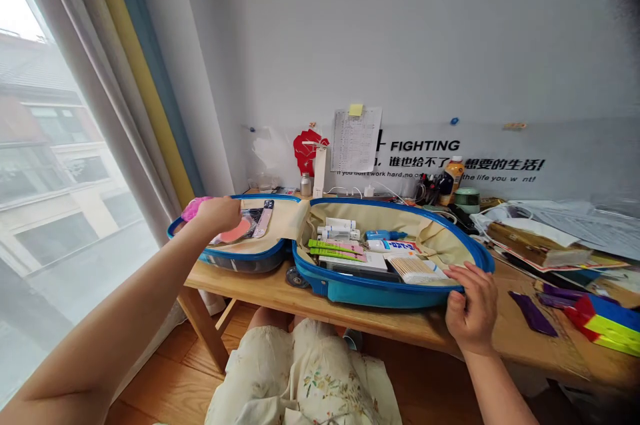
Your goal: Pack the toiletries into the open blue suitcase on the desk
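Observation:
A blue suitcase [380, 293] lies open on a wooden desk [280, 292], its two halves side by side. My left hand [217, 213] reaches far out over the left half [240, 258], fingers curled at a pink item [193, 207] on its rim, near a round pink pad [235, 232]. My right hand [470, 308] grips the near right rim of the right half. That half holds tubes, green packets [335, 248], a box of cotton swabs [410, 268] and small bottles.
A window and curtains [125, 98] fill the left. Bottles, a cup and a paper sheet [356, 138] stand against the wall. Papers [540, 238], purple strips [533, 313] and coloured blocks [607, 328] lie on the desk's right side. My lap is under the desk.

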Action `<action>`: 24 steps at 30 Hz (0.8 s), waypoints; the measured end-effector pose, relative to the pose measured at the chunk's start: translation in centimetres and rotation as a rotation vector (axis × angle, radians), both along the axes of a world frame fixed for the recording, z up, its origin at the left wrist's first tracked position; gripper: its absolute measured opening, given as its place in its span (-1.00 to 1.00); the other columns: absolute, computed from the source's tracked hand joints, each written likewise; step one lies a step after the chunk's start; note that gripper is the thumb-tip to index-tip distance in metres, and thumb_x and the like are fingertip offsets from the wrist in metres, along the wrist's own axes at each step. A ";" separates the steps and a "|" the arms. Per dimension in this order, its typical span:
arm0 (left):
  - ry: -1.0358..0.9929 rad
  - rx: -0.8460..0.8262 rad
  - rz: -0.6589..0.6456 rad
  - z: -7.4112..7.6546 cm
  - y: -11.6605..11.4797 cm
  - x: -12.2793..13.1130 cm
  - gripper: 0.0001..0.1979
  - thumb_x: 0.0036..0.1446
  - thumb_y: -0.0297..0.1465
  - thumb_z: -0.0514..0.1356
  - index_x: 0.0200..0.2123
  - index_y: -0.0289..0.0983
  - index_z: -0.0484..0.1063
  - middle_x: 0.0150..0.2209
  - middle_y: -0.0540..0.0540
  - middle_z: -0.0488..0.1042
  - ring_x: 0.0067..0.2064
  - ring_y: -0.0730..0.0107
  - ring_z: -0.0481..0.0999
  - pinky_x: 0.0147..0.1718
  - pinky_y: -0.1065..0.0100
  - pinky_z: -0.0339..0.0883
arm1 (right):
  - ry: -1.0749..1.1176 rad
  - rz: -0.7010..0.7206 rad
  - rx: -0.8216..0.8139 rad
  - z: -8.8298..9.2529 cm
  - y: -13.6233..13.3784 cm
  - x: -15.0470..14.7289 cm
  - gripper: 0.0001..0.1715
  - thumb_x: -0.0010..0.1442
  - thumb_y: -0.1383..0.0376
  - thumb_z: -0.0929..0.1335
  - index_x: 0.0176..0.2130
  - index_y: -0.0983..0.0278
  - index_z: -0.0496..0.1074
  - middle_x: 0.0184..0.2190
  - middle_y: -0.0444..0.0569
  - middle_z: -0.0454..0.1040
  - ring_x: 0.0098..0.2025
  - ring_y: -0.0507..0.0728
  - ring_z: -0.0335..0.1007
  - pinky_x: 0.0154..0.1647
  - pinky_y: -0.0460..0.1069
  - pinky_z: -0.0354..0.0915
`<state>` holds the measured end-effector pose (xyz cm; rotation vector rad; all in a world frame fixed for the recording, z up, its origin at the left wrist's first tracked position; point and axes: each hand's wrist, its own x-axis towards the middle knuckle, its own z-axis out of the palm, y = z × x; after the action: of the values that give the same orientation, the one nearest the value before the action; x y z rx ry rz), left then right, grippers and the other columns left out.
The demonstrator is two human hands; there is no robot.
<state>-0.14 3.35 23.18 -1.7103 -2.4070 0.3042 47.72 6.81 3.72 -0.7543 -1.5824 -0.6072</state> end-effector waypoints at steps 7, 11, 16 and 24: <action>-0.145 0.524 -0.296 2.4 0.3 8.3 -0.69 0.30 -0.21 0.02 -0.05 -0.17 0.46 0.00 -0.14 0.50 -0.05 0.14 0.54 -0.13 0.25 0.40 | -0.011 -0.010 -0.005 -0.1 0.0 0.1 -0.63 0.37 0.14 0.15 -0.10 0.25 0.43 -0.17 0.10 0.52 0.07 0.29 0.40 0.14 0.24 0.21; -0.380 0.499 -0.497 0.9 1.8 14.5 -0.81 0.29 -0.28 0.10 -0.11 -0.18 0.44 -0.04 -0.07 0.54 -0.10 0.24 0.55 -0.16 0.30 0.38 | -0.005 -0.004 -0.010 -0.2 0.0 0.1 -0.64 0.37 0.15 0.15 -0.10 0.24 0.43 -0.17 0.10 0.52 0.08 0.29 0.40 0.13 0.25 0.22; -0.523 0.352 -0.704 -1.9 2.4 19.2 -0.86 0.29 -0.31 0.13 -0.14 -0.21 0.40 -0.12 -0.07 0.57 -0.20 0.29 0.58 -0.25 0.33 0.38 | -0.010 0.005 -0.021 -0.1 -0.2 0.1 -0.67 0.35 0.18 0.18 -0.08 0.24 0.43 -0.15 0.09 0.52 0.09 0.28 0.39 0.15 0.25 0.20; -0.311 0.039 -1.009 -4.4 2.2 16.4 -0.83 0.24 -0.45 0.14 -0.11 -0.21 0.44 -0.07 -0.08 0.56 -0.13 0.29 0.57 -0.19 0.39 0.37 | -0.021 0.002 -0.011 0.1 -0.3 0.0 -0.68 0.35 0.20 0.18 -0.07 0.25 0.42 -0.15 0.10 0.52 0.11 0.27 0.38 0.17 0.24 0.19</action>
<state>16.25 5.56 18.74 -2.7953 -1.3576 -0.1673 47.72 6.47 3.85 -0.7561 -1.6069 -0.6070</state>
